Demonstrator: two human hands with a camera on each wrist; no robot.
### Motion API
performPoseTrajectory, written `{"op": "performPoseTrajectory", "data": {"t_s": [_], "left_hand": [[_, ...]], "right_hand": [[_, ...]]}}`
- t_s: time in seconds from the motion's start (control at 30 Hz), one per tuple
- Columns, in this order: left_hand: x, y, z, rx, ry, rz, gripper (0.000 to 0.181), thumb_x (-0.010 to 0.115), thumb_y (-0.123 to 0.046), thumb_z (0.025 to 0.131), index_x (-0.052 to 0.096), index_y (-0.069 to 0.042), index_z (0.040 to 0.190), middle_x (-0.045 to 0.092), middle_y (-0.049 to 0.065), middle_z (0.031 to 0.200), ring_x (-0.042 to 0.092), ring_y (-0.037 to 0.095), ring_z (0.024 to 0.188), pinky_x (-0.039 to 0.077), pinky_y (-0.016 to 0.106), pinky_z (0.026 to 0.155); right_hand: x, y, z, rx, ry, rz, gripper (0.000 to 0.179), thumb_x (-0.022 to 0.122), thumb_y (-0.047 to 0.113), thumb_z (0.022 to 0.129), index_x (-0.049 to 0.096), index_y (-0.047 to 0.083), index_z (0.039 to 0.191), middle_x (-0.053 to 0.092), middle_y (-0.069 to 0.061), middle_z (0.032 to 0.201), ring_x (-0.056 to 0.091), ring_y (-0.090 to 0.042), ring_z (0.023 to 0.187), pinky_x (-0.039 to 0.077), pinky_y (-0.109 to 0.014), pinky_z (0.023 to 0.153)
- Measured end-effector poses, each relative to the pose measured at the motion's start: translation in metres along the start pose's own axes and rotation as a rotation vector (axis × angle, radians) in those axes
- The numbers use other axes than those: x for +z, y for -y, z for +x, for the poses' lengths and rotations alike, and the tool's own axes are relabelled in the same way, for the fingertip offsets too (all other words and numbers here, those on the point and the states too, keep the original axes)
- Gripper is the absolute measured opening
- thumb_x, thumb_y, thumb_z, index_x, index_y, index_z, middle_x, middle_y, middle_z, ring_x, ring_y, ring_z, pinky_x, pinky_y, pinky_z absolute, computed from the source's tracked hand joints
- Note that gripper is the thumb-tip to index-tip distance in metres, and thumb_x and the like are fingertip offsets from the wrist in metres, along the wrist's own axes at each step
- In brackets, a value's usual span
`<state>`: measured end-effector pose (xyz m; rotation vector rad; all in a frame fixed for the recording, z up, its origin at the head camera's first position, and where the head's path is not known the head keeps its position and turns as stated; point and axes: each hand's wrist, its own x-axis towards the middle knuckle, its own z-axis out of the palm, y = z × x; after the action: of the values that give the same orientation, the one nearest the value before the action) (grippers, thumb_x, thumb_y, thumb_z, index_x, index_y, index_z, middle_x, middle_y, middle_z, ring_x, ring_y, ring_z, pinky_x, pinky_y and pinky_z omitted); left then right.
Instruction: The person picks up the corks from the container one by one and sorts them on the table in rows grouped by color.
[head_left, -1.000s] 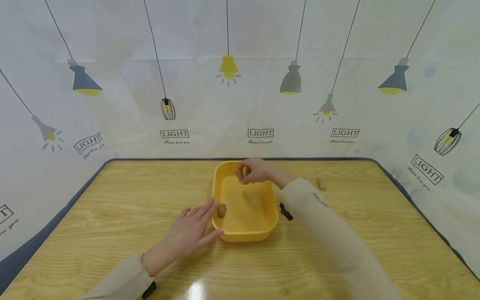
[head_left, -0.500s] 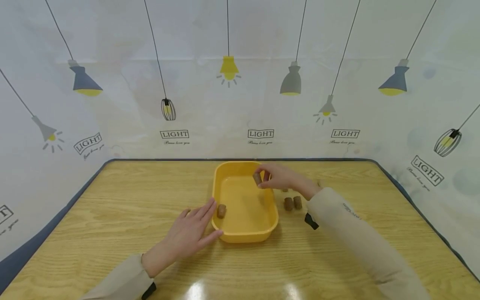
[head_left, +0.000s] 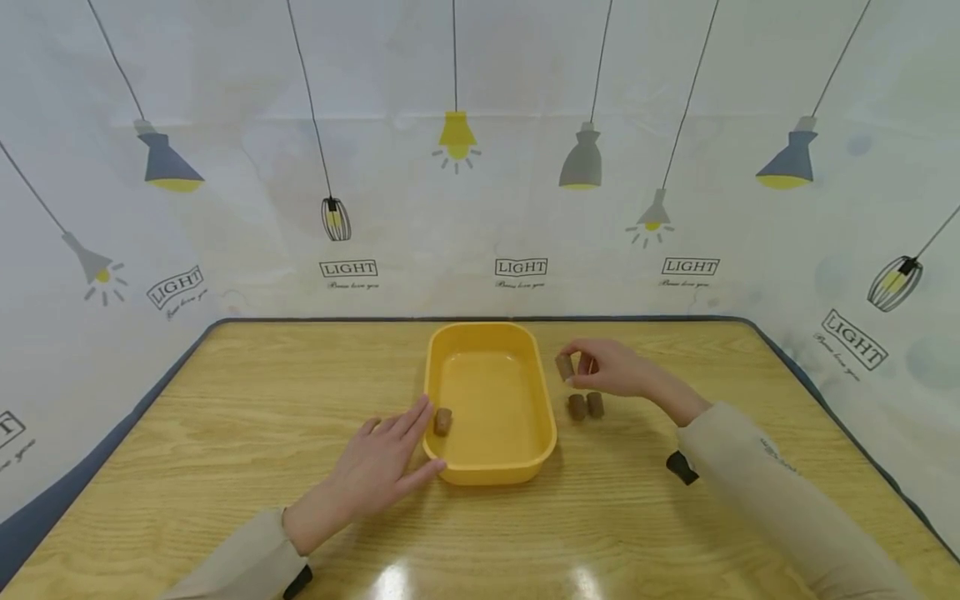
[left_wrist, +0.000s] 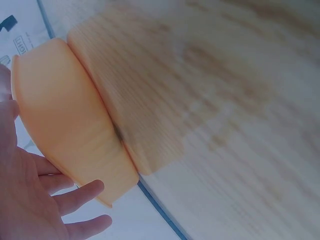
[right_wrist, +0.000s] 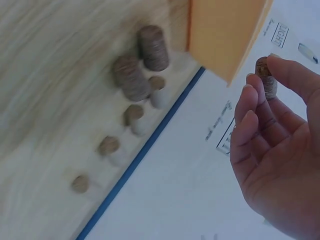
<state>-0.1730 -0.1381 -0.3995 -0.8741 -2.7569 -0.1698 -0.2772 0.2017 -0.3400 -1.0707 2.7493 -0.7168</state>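
Observation:
Just right of the yellow plastic basin (head_left: 491, 475), my right hand (head_left: 615, 368) pinches a brown cork (head_left: 564, 367) between thumb and fingertips, above the table. The same cork (right_wrist: 266, 80) shows in the right wrist view, held near the fingertips. My left hand (head_left: 378, 467) rests with fairly straight fingers against the basin's left side, near its front corner. In the left wrist view those fingers (left_wrist: 80, 197) lie along the basin's rim. One cork (head_left: 443, 422) is inside the basin, by its left wall.
Two corks (head_left: 576, 407) lie side by side on the table, right of the basin. Several more corks (right_wrist: 109, 145) stand in a row in the right wrist view; my right hand hides them in the head view. A lamp-printed backdrop (head_left: 405, 208) surrounds the table.
My right hand has moved right, from over the basin to beyond its right side, still pinching the cork. Two corks it covered now show. The left hand and basin stay put.

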Motion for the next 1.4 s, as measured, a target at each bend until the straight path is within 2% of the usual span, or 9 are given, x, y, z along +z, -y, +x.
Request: {"op": "performPoseTrajectory", "data": {"t_s": [0.33, 0.53, 0.97, 1.4], "left_hand": [[0.001, 0.000, 0.000, -0.003, 0.004, 0.001, 0.073, 0.034, -0.057, 0.088, 0.031, -0.003, 0.137, 0.027, 0.009, 0.140, 0.049, 0.030, 0.107, 0.032, 0.050, 0.088], [0.001, 0.000, 0.000, -0.004, 0.000, 0.001, 0.074, 0.035, -0.057, 0.087, 0.031, -0.003, 0.137, 0.027, 0.009, 0.140, 0.049, 0.030, 0.106, 0.032, 0.050, 0.089], [-0.001, 0.000, -0.001, -0.001, 0.003, -0.003, 0.073, 0.034, -0.057, 0.088, 0.030, -0.003, 0.138, 0.028, 0.009, 0.140, 0.050, 0.031, 0.105, 0.032, 0.049, 0.089], [0.000, 0.000, -0.001, -0.005, 0.010, -0.004, 0.073, 0.034, -0.057, 0.088, 0.031, -0.003, 0.137, 0.027, 0.009, 0.141, 0.049, 0.030, 0.107, 0.031, 0.050, 0.089]], "right_hand": [[0.001, -0.036, -0.043, 0.057, -0.001, 0.052, 0.037, 0.059, 0.008, 0.084, 0.049, -0.008, 0.115, 0.054, 0.001, 0.075, 0.052, -0.013, 0.067, 0.044, -0.030, 0.061], [0.007, -0.052, -0.057, 0.086, -0.006, 0.059, 0.042, 0.060, 0.008, 0.084, 0.046, -0.011, 0.119, 0.054, 0.001, 0.076, 0.052, -0.013, 0.068, 0.045, -0.031, 0.062], [0.029, -0.075, -0.063, 0.224, -0.006, 0.126, 0.038, 0.061, 0.010, 0.083, 0.049, -0.005, 0.116, 0.052, -0.001, 0.073, 0.048, -0.014, 0.062, 0.040, -0.030, 0.054], [0.030, -0.078, -0.063, 0.244, 0.000, 0.146, 0.038, 0.062, 0.013, 0.082, 0.051, -0.006, 0.114, 0.053, -0.002, 0.072, 0.050, -0.015, 0.061, 0.041, -0.032, 0.056]]}}
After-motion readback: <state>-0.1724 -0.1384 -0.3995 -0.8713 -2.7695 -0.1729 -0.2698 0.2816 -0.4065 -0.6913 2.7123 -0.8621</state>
